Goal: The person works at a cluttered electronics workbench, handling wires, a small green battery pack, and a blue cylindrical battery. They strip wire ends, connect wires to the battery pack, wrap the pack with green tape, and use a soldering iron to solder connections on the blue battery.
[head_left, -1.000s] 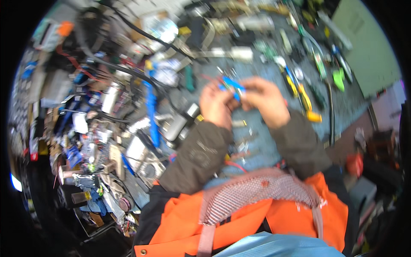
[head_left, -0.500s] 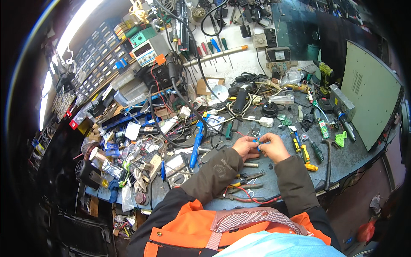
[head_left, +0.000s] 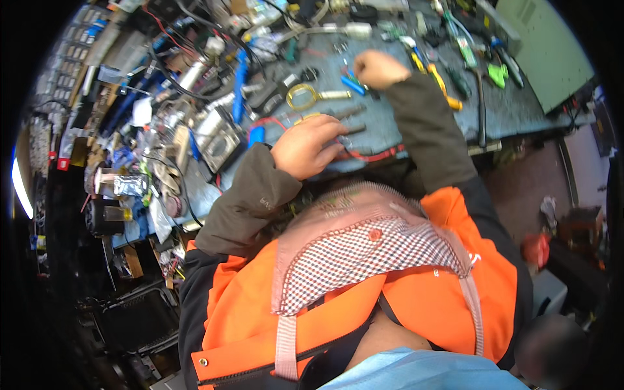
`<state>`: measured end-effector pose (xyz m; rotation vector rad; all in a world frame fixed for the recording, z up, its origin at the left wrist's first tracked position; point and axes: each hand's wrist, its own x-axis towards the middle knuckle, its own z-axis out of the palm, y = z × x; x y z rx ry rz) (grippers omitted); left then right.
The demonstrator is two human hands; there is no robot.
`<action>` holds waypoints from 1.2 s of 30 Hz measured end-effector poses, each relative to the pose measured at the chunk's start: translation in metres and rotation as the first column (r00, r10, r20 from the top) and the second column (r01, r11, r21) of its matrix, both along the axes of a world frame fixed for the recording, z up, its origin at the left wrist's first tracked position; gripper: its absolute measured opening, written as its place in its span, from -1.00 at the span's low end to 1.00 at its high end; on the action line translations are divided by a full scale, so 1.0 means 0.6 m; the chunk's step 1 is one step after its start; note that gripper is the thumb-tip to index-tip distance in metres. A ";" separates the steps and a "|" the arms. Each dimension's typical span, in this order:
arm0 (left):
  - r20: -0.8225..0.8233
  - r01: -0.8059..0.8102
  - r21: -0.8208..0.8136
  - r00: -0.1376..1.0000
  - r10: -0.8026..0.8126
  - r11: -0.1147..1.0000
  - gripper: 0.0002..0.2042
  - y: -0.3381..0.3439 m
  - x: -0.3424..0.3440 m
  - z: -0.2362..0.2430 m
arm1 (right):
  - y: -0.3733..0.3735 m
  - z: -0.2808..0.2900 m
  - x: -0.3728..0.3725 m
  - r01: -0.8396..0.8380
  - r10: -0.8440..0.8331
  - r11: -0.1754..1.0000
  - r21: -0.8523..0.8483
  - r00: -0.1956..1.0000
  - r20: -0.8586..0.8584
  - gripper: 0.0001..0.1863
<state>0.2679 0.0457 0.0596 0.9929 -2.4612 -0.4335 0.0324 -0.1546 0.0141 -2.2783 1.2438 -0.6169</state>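
Note:
My left hand (head_left: 307, 148) is low over the front of the bench, fingers apart and partly bent. Its fingertips are beside the dark jaws of a pair of pliers (head_left: 351, 112); whether they touch is hard to tell. Farther off to the right, my right hand (head_left: 382, 69) is curled closed. A short blue stick-like piece (head_left: 353, 84) shows by its fingertips, and what the fingers hold is hidden. Between the hands lies a magnifying glass (head_left: 313, 97) with a brass-coloured rim. A red lead (head_left: 380, 155) runs along the bench edge by my left hand.
A hammer (head_left: 481, 107) and yellow-handled screwdrivers (head_left: 437, 78) lie right of my right arm. A bright green scrap (head_left: 498, 75) sits beyond the hammer. A blue tool (head_left: 240, 88), a metal-framed fan (head_left: 221, 146) and tangled cables crowd the left side.
My hands, together around a small blue piece before, have come apart. The left moved down-left toward the pliers; the right is now closed. My view has tilted downward, showing more apron.

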 end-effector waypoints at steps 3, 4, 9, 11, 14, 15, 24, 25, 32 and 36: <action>0.199 0.091 -0.112 0.978 -0.067 0.990 -0.44 0.064 -0.022 -0.026 | 0.013 0.031 -0.019 -0.063 0.068 0.997 0.052 0.994 -0.083 -0.77; 0.269 0.090 -0.114 0.962 -0.057 0.989 -0.32 0.072 -0.026 -0.031 | 0.032 0.040 -0.023 -0.030 0.022 0.998 -0.051 0.990 -0.137 -0.79; 0.203 -0.017 -0.251 0.977 0.070 0.968 -0.33 0.061 -0.028 -0.082 | 0.112 0.088 -0.064 -0.105 0.095 0.982 0.155 0.993 0.070 -0.59; 0.152 -0.021 -0.261 0.986 0.063 0.965 -0.40 0.056 -0.025 -0.075 | 0.158 0.105 -0.098 -0.165 0.165 0.986 0.035 0.986 0.014 -0.64; 0.061 -0.048 -0.265 0.996 0.066 0.963 -0.50 0.040 -0.014 -0.075 | 0.232 0.085 -0.146 -0.175 0.174 0.982 -0.077 0.985 -0.021 -0.57; 0.011 -0.088 -0.280 0.995 0.095 0.956 -0.52 0.031 -0.014 -0.070 | 0.267 0.093 -0.148 -0.150 0.149 0.989 -0.015 0.985 -0.088 -0.47; 0.293 -0.331 -0.141 0.886 0.359 0.933 -0.37 -0.056 -0.004 -0.048 | 0.335 0.022 -0.127 -0.154 0.122 0.966 -0.207 0.980 -0.160 -0.69; 0.323 -0.335 -0.107 0.879 0.351 0.936 -0.34 -0.064 -0.001 -0.049 | 0.338 0.024 -0.124 -0.163 0.129 0.963 -0.216 0.978 -0.163 -0.70; 0.360 -0.483 -0.237 0.762 0.538 0.843 -0.45 -0.066 0.048 -0.034 | 0.335 0.038 -0.088 -0.201 0.207 0.955 -0.217 0.978 0.005 -0.77; 0.305 -0.524 -0.437 0.679 0.668 0.731 -0.62 -0.048 0.059 -0.020 | 0.305 0.024 -0.030 -0.184 0.223 0.895 -0.406 0.973 0.050 -0.76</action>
